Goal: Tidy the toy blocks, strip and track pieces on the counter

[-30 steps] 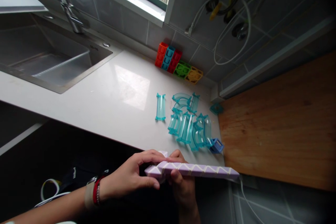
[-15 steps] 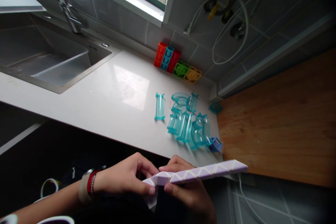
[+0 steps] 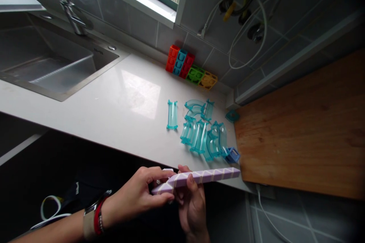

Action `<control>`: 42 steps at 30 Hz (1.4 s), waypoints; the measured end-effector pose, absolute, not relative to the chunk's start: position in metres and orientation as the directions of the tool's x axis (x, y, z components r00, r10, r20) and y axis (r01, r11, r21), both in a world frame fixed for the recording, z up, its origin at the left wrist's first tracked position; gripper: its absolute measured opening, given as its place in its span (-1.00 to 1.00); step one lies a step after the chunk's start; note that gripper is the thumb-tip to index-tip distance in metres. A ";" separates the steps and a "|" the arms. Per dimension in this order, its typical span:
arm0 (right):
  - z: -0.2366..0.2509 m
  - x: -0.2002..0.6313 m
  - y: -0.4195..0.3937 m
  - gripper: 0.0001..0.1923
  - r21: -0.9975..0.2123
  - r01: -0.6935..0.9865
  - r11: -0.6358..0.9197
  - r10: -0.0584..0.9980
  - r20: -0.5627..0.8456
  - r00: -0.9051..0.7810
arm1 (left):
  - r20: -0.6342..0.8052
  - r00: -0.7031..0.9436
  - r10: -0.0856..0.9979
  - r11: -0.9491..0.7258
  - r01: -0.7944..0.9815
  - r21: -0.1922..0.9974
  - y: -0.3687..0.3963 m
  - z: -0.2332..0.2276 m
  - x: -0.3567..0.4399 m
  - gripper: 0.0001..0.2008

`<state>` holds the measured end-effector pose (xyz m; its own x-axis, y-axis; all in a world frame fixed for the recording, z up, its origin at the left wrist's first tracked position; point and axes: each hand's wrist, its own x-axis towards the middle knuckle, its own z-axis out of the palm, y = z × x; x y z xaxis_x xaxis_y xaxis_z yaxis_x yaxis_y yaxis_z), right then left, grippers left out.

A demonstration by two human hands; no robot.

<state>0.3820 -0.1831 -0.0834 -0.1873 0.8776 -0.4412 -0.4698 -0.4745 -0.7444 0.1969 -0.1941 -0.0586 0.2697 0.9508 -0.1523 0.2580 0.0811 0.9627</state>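
Two hands grip a pale purple segmented bar (image 3: 196, 177) at the front edge of a white counter (image 3: 114, 110), the left hand (image 3: 137, 195) pinching its near end and the right hand (image 3: 194, 205) clasping it from below. Clear blue track pieces (image 3: 199, 131) lie clustered near a wooden board (image 3: 302, 129). Coloured blocks (image 3: 191, 70) line the tiled wall, beside a steel sink (image 3: 51, 68).

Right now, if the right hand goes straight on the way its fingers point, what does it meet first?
The right hand points up toward the counter, so past the purple segmented twist toy it holds, it would probably first meet the cluster of clear turquoise plastic track pieces. Depth is unclear.
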 end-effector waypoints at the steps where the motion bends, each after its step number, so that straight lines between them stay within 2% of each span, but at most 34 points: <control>1: -0.081 0.383 -0.182 -0.63 -0.748 -0.466 -0.472 0.881 -0.418 -0.222 | -0.131 0.270 0.954 0.062 0.251 0.966 -0.195 -0.058 0.197 -0.58; 4: -0.075 0.392 -0.174 -0.69 -0.837 -0.387 -0.387 0.904 -0.261 -0.340 | -0.084 0.287 0.954 0.022 0.213 0.977 -0.195 -0.051 0.196 -0.64; 7: -0.067 0.403 -0.165 -0.74 -0.970 -0.185 -0.159 0.918 -0.076 -0.390 | -0.075 0.334 0.940 0.012 0.186 0.982 -0.193 -0.042 0.194 -0.68; 9: -0.061 0.408 -0.159 -0.78 -0.999 -0.043 -0.021 0.910 -0.002 -0.416 | -0.066 0.362 0.930 -0.008 0.201 0.980 -0.193 -0.037 0.192 -0.69; 11: -0.055 0.411 -0.155 -0.82 -0.997 0.060 0.056 0.895 0.024 -0.445 | -0.082 0.378 0.922 -0.011 0.238 0.971 -0.194 -0.034 0.191 -0.66; 15: -0.045 0.414 -0.148 -0.87 -0.985 0.149 0.088 0.890 0.010 -0.456 | -0.176 0.381 0.908 0.091 0.231 0.969 -0.196 -0.033 0.188 -0.61; 17: -0.041 0.417 -0.144 -0.84 -0.983 0.160 0.091 0.824 -0.016 -0.566 | -0.288 0.495 0.820 0.245 0.152 0.958 -0.195 -0.037 0.185 -0.59; 20: -0.037 0.420 -0.137 -0.75 -0.980 0.183 0.079 0.600 -0.100 -0.794 | -0.418 0.712 0.564 0.530 0.076 0.844 -0.191 -0.048 0.180 -0.58; 21: -0.038 0.419 -0.136 -0.74 -0.981 0.183 0.070 0.578 -0.110 -0.809 | -0.433 0.721 0.541 0.590 0.042 0.807 -0.189 -0.052 0.179 -0.60; 22: -0.041 0.418 -0.136 -0.76 -0.982 0.178 0.064 0.611 -0.102 -0.785 | -0.439 0.697 0.567 0.623 -0.014 0.782 -0.188 -0.055 0.179 -0.61; 24: -0.051 0.412 -0.140 -0.82 -0.988 0.142 0.056 0.770 -0.048 -0.636 | -0.414 0.579 0.702 0.604 -0.178 0.777 -0.187 -0.057 0.181 -0.54; 25: -0.057 0.408 -0.142 -0.84 -0.992 0.112 0.053 0.844 -0.015 -0.535 | -0.390 0.510 0.767 0.564 -0.246 0.788 -0.187 -0.056 0.182 -0.50; 27: -0.071 0.401 -0.149 -0.85 -0.998 0.049 0.038 0.936 0.018 -0.353 | -0.324 0.408 0.854 0.455 -0.283 0.844 -0.189 -0.050 0.185 -0.55; 30: -0.083 0.395 -0.157 -0.80 -1.000 -0.031 -0.006 0.973 0.001 -0.231 | -0.255 0.325 0.911 0.322 -0.173 0.931 -0.195 -0.043 0.189 -0.69; 32: -0.084 0.395 -0.159 -0.77 -0.998 -0.053 -0.041 0.962 -0.025 -0.271 | -0.277 0.349 0.895 0.363 -0.208 0.908 -0.198 -0.044 0.191 -0.69; 35: -0.079 0.396 -0.161 -0.77 -0.993 -0.078 -0.087 0.929 -0.053 -0.367 | -0.323 0.466 0.824 0.526 -0.414 0.743 -0.200 -0.052 0.196 -0.66; 37: -0.078 0.393 -0.165 -0.79 -0.993 -0.094 -0.068 0.937 -0.031 -0.347 | -0.318 0.477 0.819 0.555 -0.521 0.648 -0.200 -0.056 0.202 -0.66; 40: -0.083 0.385 -0.174 -0.80 -0.989 -0.083 0.123 0.976 0.135 -0.170 | -0.280 0.428 0.859 0.511 -0.687 0.517 -0.199 -0.056 0.211 -0.69; 42: -0.087 0.380 -0.179 -0.77 -0.957 -0.062 0.283 0.951 0.289 -0.107 | -0.268 0.434 0.860 0.507 -0.787 0.352 -0.199 -0.055 0.214 -0.73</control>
<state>0.3805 -0.1794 -0.0874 -0.1070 0.9514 0.2887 -0.0615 0.2835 -0.9570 0.2143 -0.1985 -0.0551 0.4341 0.8600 -0.2681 -0.7869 0.5069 0.3519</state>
